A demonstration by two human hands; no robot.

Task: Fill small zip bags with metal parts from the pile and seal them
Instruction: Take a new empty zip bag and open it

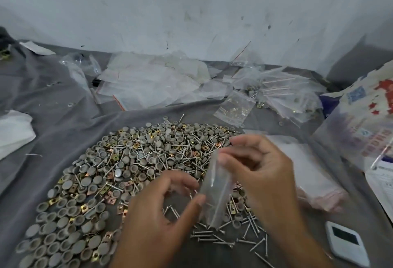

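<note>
A wide pile of metal parts covers the grey cloth: round grey caps, screws and square brass clips. My right hand pinches the top of a small clear zip bag, which hangs upright over the pile's near right side. My left hand is just left of the bag's lower part, fingers curled, thumb tip close to the bag; blur hides whether it holds a part. Loose screws lie below the bag.
Empty zip bags lie along the back by the wall. Filled bags pile up at the back right, one nearer. A stack of bags sits right of my hand. A white timer and printed packaging stand at right.
</note>
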